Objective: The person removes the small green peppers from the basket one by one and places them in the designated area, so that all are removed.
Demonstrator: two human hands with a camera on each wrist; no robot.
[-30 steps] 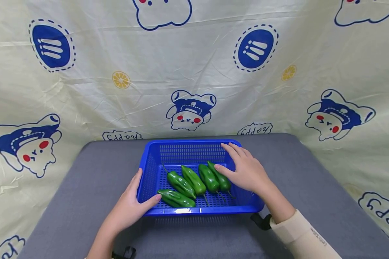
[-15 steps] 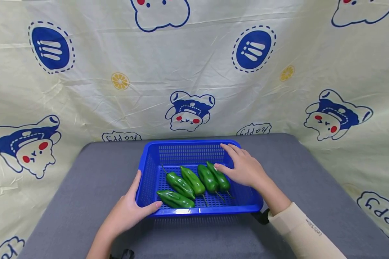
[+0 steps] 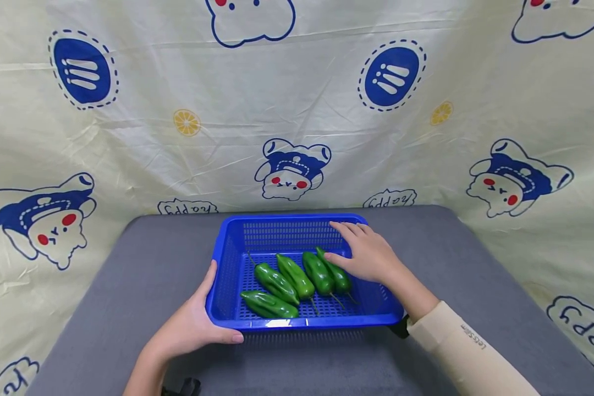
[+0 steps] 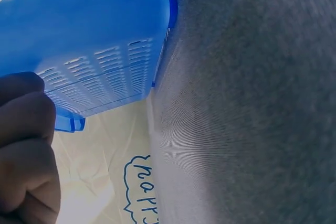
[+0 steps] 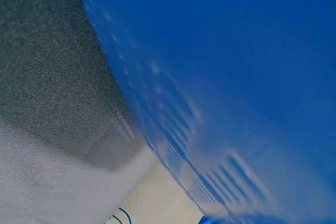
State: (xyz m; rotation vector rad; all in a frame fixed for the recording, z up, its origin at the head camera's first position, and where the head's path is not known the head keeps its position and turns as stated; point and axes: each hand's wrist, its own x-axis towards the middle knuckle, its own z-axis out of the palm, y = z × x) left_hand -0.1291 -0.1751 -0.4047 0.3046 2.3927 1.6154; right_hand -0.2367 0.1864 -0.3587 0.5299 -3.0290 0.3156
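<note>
A blue plastic basket (image 3: 317, 322) with slotted walls stands on the grey table, its outer side filling much of both wrist views. Inside lie several green peppers, among them a front-left one (image 3: 269, 304), a middle one (image 3: 297, 276) and a rightmost one (image 3: 337, 275). My left hand (image 3: 188, 324) is at the front-left corner, fingers along the outer left side and thumb stretched in front below the rim. My right hand (image 3: 368, 253) reaches over the right rim with extended fingers. Its thumb overlaps the rightmost pepper's tip; contact cannot be told. The right wrist view shows no fingers.
The grey cloth-covered table (image 3: 163, 253) extends left and right of the basket. Behind and beside it hangs a cream curtain (image 3: 227, 82) with printed bears. A black strap (image 3: 401, 327) shows beside the right cuff.
My left thumb has come off the basket's front rim and dropped in front of it. My right hand has shifted slightly left. Basket and peppers lie as before.
</note>
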